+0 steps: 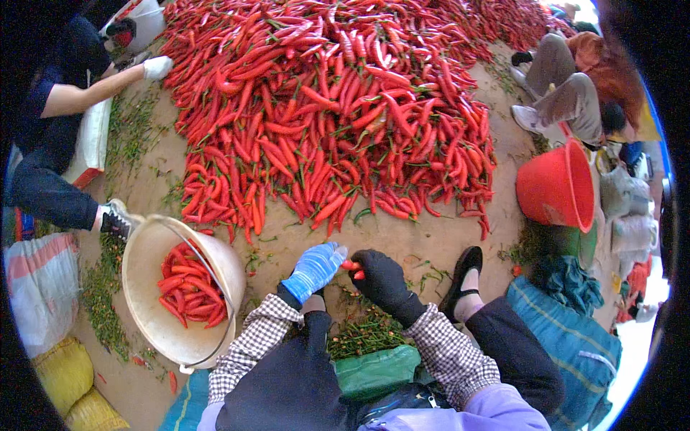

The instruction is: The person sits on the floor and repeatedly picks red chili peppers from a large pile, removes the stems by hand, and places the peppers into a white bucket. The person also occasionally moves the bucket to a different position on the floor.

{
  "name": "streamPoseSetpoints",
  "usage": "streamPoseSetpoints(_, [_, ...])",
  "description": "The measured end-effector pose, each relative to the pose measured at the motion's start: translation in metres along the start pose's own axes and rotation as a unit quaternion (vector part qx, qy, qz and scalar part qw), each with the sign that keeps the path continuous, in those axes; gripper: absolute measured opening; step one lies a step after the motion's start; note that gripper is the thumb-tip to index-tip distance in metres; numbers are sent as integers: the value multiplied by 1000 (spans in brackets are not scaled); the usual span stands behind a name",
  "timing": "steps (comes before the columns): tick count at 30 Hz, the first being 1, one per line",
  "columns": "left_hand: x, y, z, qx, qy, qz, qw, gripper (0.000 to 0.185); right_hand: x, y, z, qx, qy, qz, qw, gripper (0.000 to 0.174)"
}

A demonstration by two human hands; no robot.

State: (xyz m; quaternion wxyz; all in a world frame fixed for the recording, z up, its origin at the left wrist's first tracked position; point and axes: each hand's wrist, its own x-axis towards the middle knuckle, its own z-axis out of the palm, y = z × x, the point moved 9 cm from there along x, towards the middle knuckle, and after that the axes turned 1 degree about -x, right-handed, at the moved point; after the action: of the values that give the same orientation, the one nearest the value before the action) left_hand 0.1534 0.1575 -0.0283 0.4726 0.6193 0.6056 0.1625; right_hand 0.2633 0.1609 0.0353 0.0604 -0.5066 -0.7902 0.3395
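Note:
A large heap of red chili peppers [334, 108] spreads over the floor in front of me. My left hand [315, 269], in a blue knitted glove, is held just before the heap, its fingertips at the tip of a red chili. My right hand [383, 283], in a black glove, is closed around red chilies [353, 268] whose ends stick out towards the left hand. Below my hands lies a pile of green chili stems [366, 334], beside a green plastic sack [377, 372]. A white bucket [135, 280] holding red chilies [194, 291] leans at my left.
A co-worker with a white glove [157, 68] sits at the left, another person in grey trousers [571, 108] at the right. A red bucket [544, 188] lies tilted on the right. Blue-green sacks [566, 345], a white sack [43, 291] and yellow sacks [64, 372] flank me.

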Motion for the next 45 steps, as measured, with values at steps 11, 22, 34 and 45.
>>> streamPoseSetpoints(11, [-29,-58,51,-715,-108,-119,680,32,-26,43,54,390,-219,141,883,28])
streamPoseSetpoints(22, [-17,-4,17,-203,-20,-131,970,45,68,162,-2,65,-29,245,967,28])
streamPoseSetpoints(34, [-13,27,2,-69,-24,-13,997,40,27,42,26,588,-25,284,757,25])
streamPoseSetpoints(45, [-28,-10,33,-749,-24,-129,650,37,17,33,31,569,-108,272,768,27])
